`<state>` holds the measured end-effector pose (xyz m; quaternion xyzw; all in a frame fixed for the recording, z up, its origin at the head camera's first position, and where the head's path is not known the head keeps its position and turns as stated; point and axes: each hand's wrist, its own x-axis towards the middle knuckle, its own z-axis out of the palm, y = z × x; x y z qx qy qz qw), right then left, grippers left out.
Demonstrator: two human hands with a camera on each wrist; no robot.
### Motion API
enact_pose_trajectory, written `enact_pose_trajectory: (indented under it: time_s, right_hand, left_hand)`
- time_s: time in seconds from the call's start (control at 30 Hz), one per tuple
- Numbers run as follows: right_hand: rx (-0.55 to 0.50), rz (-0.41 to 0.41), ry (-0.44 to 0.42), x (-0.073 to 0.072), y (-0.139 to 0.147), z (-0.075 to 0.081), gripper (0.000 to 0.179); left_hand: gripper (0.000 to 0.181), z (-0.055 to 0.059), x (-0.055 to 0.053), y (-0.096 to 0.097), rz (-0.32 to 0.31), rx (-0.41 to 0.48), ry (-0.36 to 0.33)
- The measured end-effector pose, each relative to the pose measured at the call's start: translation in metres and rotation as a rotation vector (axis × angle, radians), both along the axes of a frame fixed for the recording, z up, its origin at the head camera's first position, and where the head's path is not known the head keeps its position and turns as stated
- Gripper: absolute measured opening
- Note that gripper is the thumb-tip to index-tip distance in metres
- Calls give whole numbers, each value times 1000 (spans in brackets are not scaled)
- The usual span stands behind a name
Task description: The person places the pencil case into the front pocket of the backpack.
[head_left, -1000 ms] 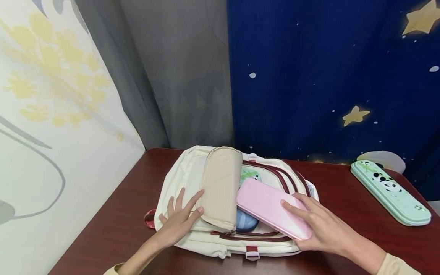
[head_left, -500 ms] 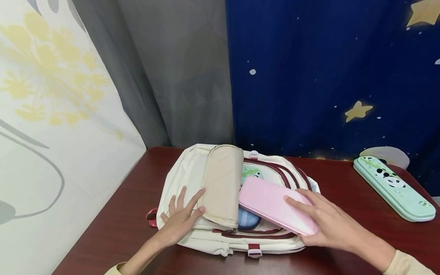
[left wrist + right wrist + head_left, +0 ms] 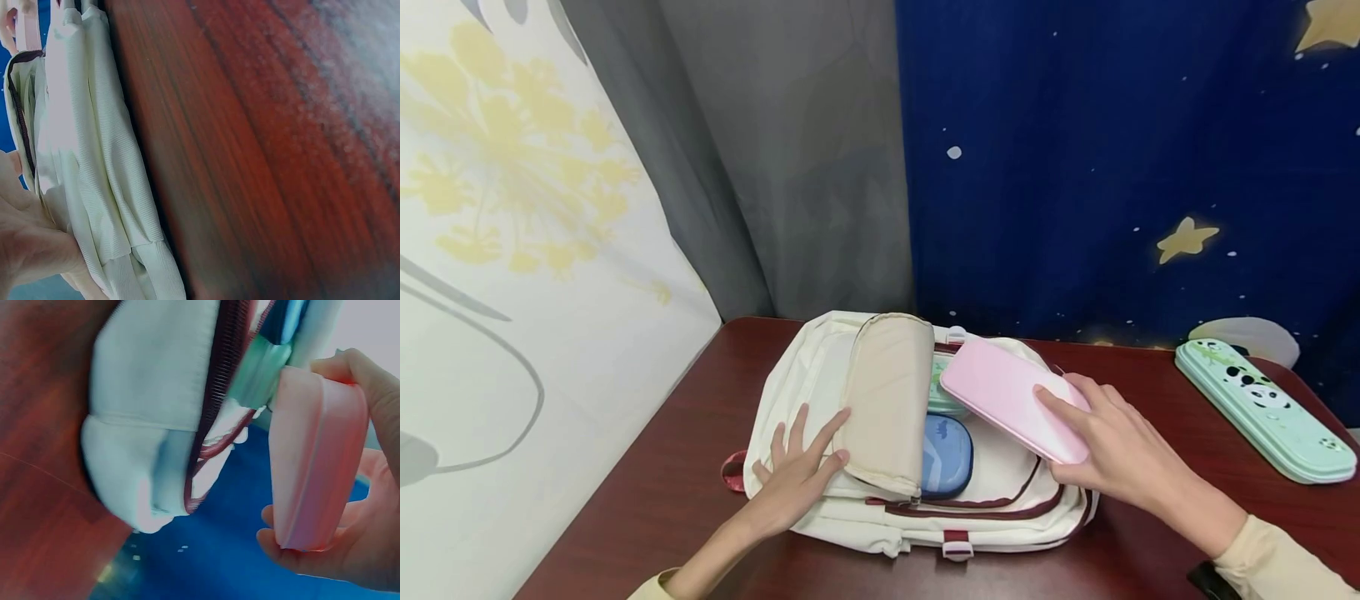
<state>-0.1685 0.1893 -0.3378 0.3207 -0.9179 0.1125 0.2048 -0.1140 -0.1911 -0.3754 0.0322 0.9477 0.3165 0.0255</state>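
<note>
A white backpack (image 3: pixel 786 387) with dark red zips lies on the table, its front pocket unzipped and the beige flap (image 3: pixel 887 400) folded back. My left hand (image 3: pixel 793 487) rests on the bag with fingers spread, thumb and index finger at the flap's edge. My right hand (image 3: pixel 1123 446) grips the right end of a pink pencil case (image 3: pixel 1007 396), held tilted above the open pocket; the right wrist view shows thumb and fingers around its sides. Inside the pocket sit a blue case (image 3: pixel 947 458) and a green case (image 3: pixel 940 392), both partly covered by the flap.
A mint green pencil case (image 3: pixel 1262 408) with a panda print lies at the right on the dark red wooden table (image 3: pixel 647 483). Grey and blue star-patterned curtains (image 3: pixel 1037 167) hang behind the table, and a white patterned wall (image 3: pixel 550 375) borders its left side.
My right hand has raised the pink pencil case and shifted it toward the back and right, uncovering more of the blue case. My left hand stays in place on the bag.
</note>
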Motion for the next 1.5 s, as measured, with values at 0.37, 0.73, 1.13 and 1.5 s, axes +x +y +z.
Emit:
enact_pose_trajectory:
  time_s: [0.37,0.73,1.13,1.5]
  right_hand:
    - [-9,13,-133,3,-12,-1,78]
    - [-17,108,-121,14,-11,-9,81]
    - [30,161,-24,25,-11,-14,82]
    - [-40,297,-65,26,-5,-25,89]
  left_hand:
    - [54,-2,0,0,3,-12,4]
    - [55,-4,-1,2,15,-30,10]
    - [55,-3,-2,3,5,5,24]
    - [52,-3,-2,-1,-5,33,38]
